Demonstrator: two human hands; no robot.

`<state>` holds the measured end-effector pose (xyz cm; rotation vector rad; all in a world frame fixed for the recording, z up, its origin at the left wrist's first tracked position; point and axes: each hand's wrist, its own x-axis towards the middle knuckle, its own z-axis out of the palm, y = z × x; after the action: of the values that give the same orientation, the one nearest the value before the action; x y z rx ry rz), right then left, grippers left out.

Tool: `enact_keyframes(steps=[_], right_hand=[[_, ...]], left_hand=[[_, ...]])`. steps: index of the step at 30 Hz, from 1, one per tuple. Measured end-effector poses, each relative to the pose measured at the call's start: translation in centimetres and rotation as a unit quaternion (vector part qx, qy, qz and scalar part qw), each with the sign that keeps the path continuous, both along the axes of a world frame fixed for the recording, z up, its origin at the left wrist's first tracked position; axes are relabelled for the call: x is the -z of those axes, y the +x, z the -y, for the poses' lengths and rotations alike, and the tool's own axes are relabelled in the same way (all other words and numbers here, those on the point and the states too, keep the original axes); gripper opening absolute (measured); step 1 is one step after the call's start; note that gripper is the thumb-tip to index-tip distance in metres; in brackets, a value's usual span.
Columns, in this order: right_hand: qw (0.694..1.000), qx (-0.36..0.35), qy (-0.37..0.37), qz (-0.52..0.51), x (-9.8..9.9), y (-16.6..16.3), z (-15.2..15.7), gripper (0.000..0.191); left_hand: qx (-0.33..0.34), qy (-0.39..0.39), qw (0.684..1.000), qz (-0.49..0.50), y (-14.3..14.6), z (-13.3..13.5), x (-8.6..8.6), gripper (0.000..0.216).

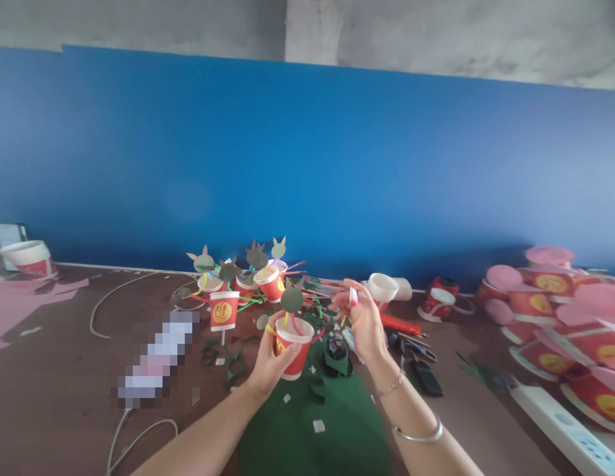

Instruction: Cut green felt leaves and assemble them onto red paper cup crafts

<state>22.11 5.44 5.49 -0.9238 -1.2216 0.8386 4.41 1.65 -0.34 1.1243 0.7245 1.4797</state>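
A red paper cup (pixel 300 357) with a white rim and a gold print is gripped in my left hand (pixel 270 367), thumb across its front. A dark green paper animal head (pixel 292 299) with ears rises from the cup on coloured strips, one yellow and one pink. To the right of the cup, apart from it, my right hand (pixel 361 320) is raised with its fingers curled. A small white and red piece (pixel 353 297) shows at its fingers; what it is I cannot make out. A green sheet (pixel 331 423) lies below both hands.
Several similar cups with green heads, one a red cup (pixel 224 312), stand behind to the left. Stacked red-and-pink cups (pixel 545 304) and a white power strip (pixel 565 423) are at right. A blurred phone-like object (pixel 158 357), a red tool (pixel 400 324) and green scraps lie around.
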Motion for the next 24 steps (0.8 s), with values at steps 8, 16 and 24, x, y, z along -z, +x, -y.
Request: enact_keyframes(steps=[8,16,24], right_hand=[[0.986,0.042,0.039,0.155,-1.1,-1.8,2.4,0.026],[0.941,0.112,0.145,0.284,0.3,-2.7,3.0,0.012],[0.928,0.113,0.161,0.317,0.3,-3.0,3.1,0.015]], left_hand=[[0.008,-0.007,1.000,-0.009,-0.1,0.1,-0.1,0.061],[0.007,0.009,1.000,-0.025,-0.1,0.1,0.0,0.059],[0.002,0.012,0.999,-0.034,-0.2,0.0,0.1,0.059]])
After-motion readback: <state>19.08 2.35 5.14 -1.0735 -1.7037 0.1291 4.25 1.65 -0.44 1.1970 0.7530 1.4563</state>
